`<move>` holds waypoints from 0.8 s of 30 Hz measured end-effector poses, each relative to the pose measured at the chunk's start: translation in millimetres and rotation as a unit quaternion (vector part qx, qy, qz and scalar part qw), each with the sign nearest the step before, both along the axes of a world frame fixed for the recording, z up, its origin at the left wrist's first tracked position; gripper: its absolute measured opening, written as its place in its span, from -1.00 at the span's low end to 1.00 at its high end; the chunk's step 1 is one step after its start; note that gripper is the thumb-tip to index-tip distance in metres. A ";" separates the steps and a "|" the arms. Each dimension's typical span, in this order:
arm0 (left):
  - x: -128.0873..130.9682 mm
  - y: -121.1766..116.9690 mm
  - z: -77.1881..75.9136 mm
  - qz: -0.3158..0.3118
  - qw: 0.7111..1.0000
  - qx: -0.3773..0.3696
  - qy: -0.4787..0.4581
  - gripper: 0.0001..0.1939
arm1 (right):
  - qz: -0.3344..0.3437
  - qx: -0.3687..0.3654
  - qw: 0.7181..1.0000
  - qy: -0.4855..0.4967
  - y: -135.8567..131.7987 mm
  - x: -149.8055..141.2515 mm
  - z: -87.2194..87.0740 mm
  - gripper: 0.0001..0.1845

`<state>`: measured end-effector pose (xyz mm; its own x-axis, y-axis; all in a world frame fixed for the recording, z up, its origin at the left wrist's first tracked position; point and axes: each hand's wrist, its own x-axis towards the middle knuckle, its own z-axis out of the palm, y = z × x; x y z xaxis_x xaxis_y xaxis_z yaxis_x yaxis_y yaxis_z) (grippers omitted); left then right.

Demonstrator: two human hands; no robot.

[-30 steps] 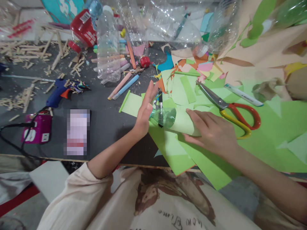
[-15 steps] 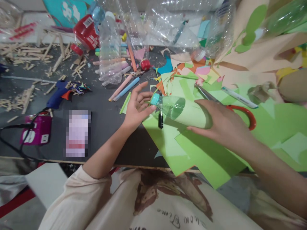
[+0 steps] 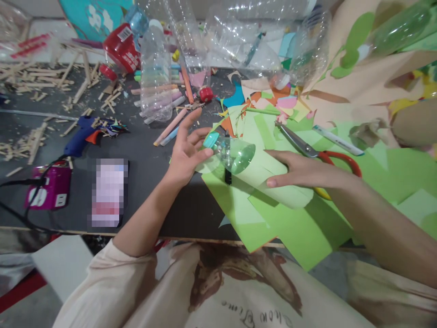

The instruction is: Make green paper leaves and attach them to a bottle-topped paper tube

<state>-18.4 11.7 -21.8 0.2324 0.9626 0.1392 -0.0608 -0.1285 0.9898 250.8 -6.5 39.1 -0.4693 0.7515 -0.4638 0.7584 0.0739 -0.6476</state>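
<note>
A clear plastic bottle (image 3: 236, 155) with a turquoise cap (image 3: 210, 140) lies tilted across my hands, its cap end to the left. Pale green paper (image 3: 290, 193) is wrapped around its body. My left hand (image 3: 186, 152) holds the bottle at the cap and neck, thumb in front and some fingers behind. My right hand (image 3: 300, 168) grips the paper-covered body from above, thumb and forefinger spread along it. Behind the bottle, a black marker (image 3: 228, 176) is partly hidden. Close to my right hand lie scissors (image 3: 309, 149) with red and yellow handles.
Green paper sheets (image 3: 307, 241) cover the table's right side. A blue glue gun (image 3: 80, 136), a phone (image 3: 108, 191) and a purple box (image 3: 49, 187) are at the left. Wooden sticks (image 3: 34, 75) lie behind them. Empty plastic bottles (image 3: 157, 68) and paper scraps (image 3: 257, 98) line the back.
The bottle has shifted left and its wrapped end has tipped toward me. My right hand has slid along the body, showing more of the paper and the scissors.
</note>
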 end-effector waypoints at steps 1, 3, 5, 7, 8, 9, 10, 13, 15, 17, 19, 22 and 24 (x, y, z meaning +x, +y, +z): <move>-0.7 0.4 0.2 0.004 1.000 -0.003 0.001 -0.16 | -0.019 0.023 0.999 -0.017 -0.1 -0.7 -1.0 -0.08; -1.8 0.9 0.5 0.013 1.000 -0.004 0.003 -0.19 | -0.043 0.065 0.996 -0.044 -1.5 -1.2 -2.1 -0.05; -2.2 0.9 0.8 0.021 1.000 -0.005 0.009 -0.22 | -0.041 0.094 0.993 -0.055 -3.2 -1.1 -1.9 -0.07; -2.0 0.6 0.8 0.026 1.000 -0.004 0.013 -0.24 | -0.029 0.118 0.990 -0.066 -4.6 -1.6 -0.9 -0.10; -1.7 0.5 0.5 0.028 0.999 -0.004 0.014 -0.24 | -0.024 0.130 0.988 -0.080 -5.4 -2.5 -0.3 -0.11; -1.6 0.5 0.0 0.030 0.999 -0.006 0.016 -0.25 | -0.020 0.146 0.984 -0.098 -6.4 -3.9 0.3 -0.12; -1.5 0.6 -0.7 0.033 0.999 -0.009 0.018 -0.26 | -0.017 0.168 0.978 -0.118 -7.6 -5.6 0.6 -0.13; -2.8 1.5 -3.1 0.056 0.998 -0.023 0.021 -0.31 | -0.013 0.284 0.943 -0.172 -12.3 -11.1 -0.5 -0.21; -5.3 2.8 -3.8 0.076 0.996 -0.035 0.019 -0.36 | -0.002 0.363 0.914 -0.180 -14.7 -12.2 -2.8 -0.29; -8.9 4.8 -3.2 0.079 0.995 -0.048 0.021 -0.40 | 0.013 0.406 0.897 -0.174 -15.2 -9.9 -5.5 -0.34; -12.3 7.1 -1.7 0.058 0.997 -0.052 0.023 -0.40 | 0.024 0.415 0.894 -0.169 -14.1 -4.8 -7.3 -0.36; -13.6 8.9 0.4 0.008 0.998 -0.051 0.033 -0.38 | 0.021 0.416 0.894 -0.162 -11.8 3.5 -7.2 -0.40; -10.7 7.1 1.2 -0.013 0.997 -0.058 0.046 -0.39 | 0.007 0.420 0.893 -0.158 -11.5 6.5 -5.9 -0.43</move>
<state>-29.1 18.8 -20.6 0.2646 0.9643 0.0046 0.0283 -0.0125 0.9995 257.2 -18.0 33.2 -0.4274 0.8914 0.1507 0.8884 0.4450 -0.1126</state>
